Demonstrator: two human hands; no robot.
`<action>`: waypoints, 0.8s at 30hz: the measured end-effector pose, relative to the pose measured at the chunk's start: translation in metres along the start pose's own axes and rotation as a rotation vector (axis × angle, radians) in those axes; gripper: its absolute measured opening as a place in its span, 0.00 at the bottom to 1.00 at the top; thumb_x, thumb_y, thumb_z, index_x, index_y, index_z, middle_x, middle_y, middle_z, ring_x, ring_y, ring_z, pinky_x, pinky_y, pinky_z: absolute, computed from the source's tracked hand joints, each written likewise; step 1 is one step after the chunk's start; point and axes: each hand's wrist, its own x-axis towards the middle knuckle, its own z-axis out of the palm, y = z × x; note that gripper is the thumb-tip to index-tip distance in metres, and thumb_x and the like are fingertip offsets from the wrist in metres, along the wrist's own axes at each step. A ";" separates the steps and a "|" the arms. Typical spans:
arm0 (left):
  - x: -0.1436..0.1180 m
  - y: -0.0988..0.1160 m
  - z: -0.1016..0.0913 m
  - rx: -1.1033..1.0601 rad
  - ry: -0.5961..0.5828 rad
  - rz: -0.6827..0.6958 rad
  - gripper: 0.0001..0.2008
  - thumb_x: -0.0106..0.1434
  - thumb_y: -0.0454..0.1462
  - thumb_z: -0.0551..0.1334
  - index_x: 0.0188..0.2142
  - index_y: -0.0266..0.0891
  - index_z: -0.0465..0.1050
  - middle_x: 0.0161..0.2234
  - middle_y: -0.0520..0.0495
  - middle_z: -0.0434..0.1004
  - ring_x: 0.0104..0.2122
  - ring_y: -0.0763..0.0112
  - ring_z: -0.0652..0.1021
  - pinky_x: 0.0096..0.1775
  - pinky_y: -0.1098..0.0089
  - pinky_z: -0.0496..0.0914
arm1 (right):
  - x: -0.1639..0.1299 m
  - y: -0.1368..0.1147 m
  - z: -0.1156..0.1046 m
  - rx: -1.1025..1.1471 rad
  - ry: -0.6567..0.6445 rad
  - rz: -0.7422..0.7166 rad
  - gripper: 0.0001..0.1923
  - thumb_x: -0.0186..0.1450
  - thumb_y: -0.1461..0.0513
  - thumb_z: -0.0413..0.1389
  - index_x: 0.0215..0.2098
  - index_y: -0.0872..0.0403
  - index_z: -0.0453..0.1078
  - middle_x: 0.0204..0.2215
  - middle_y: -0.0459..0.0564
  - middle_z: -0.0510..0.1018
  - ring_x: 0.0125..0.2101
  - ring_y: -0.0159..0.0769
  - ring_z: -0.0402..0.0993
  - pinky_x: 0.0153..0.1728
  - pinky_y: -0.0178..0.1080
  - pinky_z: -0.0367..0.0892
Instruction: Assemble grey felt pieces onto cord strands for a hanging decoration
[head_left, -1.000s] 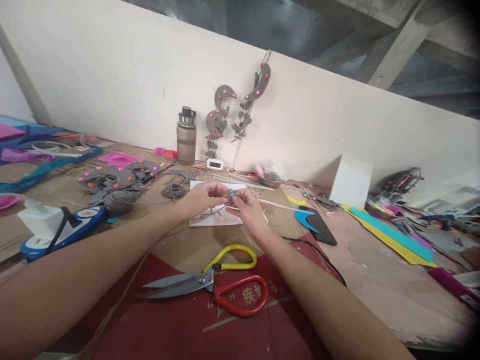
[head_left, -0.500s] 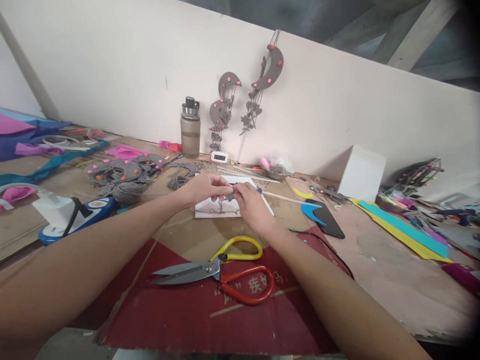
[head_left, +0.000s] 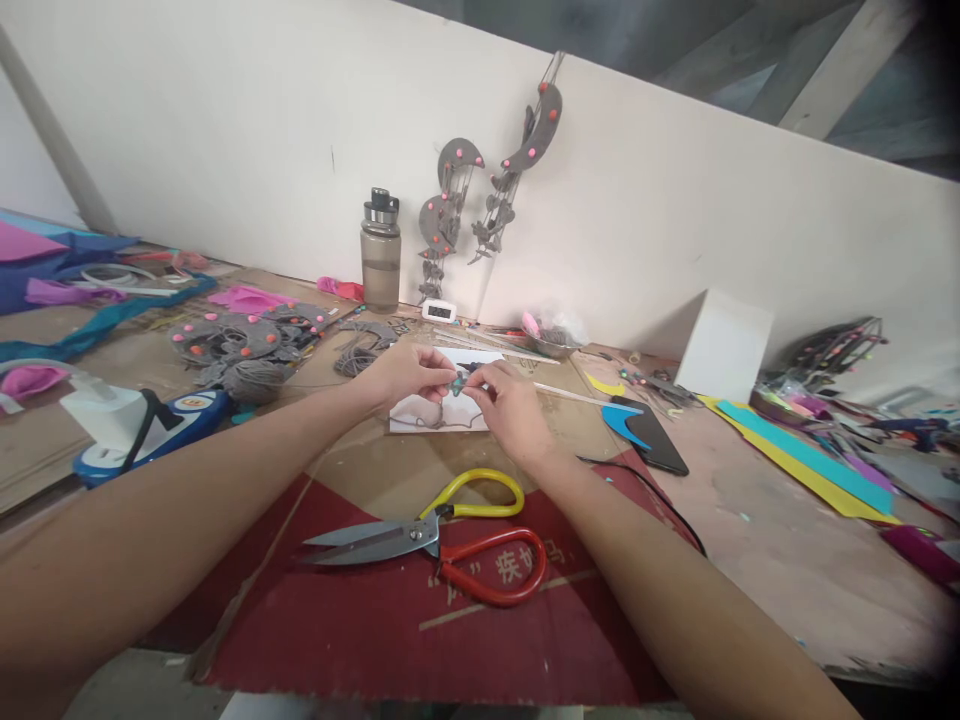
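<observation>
White wall [head_left: 247,140] at the far side, grey crescent strings [head_left: 540,130] hung on it, cluttered surface [head_left: 750,580] below. Red-and-brown cardboard [head_left: 300,640] covered the near middle.

Small teal-grey piece [head_left: 457,385] sat up between both hands, over the white sheet [head_left: 409,420]. Left hand [head_left: 409,373]: grip closed to a pinch, thumb and forefinger on the piece's left side. Right hand [head_left: 514,405]: thumb and forefinger drawn near each other at the right side of the piece; couldn't tell whether that grip had its edge, a strand or nothing. Thin dark cord [head_left: 427,422] lay loosely curved on the sheet under the hands. Dark blue item [head_left: 470,367] behind the right fingertips, too hidden to identify.

Risks, my read: piece was tiny and only fingertip-held, so a slip or uneven pull could drop or twist it. Loose cord could snag on a finger. Scissors [head_left: 420,535] lay on the cardboard near the forearms, blades parted a little and pointing left; a dropped wrist could knock or catch them. Black cable [head_left: 660,500] ran just beside the right forearm, so a sideways sweep could drag it. Phone [head_left: 660,447] to the right, blue crescent [head_left: 624,425] overlapping its left edge, could get bumped too.
</observation>
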 end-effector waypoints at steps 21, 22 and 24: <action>0.001 -0.005 0.011 -0.085 0.056 0.062 0.09 0.48 0.33 0.65 0.30 0.34 0.69 0.27 0.51 0.71 0.29 0.72 0.76 0.27 0.72 0.71 | 0.001 0.004 0.017 0.352 0.057 0.410 0.09 0.64 0.58 0.47 0.30 0.51 0.64 0.22 0.40 0.65 0.22 0.28 0.61 0.27 0.33 0.60; 0.001 -0.005 0.010 -0.053 0.059 0.072 0.08 0.48 0.34 0.65 0.29 0.34 0.69 0.26 0.50 0.72 0.29 0.72 0.75 0.25 0.73 0.69 | 0.001 0.002 0.015 0.304 0.064 0.390 0.09 0.64 0.58 0.47 0.29 0.52 0.65 0.22 0.41 0.67 0.24 0.29 0.62 0.29 0.34 0.59; 0.000 -0.006 0.010 0.013 0.075 0.092 0.07 0.48 0.34 0.64 0.29 0.35 0.69 0.25 0.50 0.71 0.26 0.74 0.73 0.22 0.75 0.64 | 0.001 0.000 0.012 0.237 0.072 0.362 0.10 0.64 0.58 0.47 0.29 0.52 0.66 0.24 0.43 0.69 0.27 0.31 0.63 0.31 0.35 0.59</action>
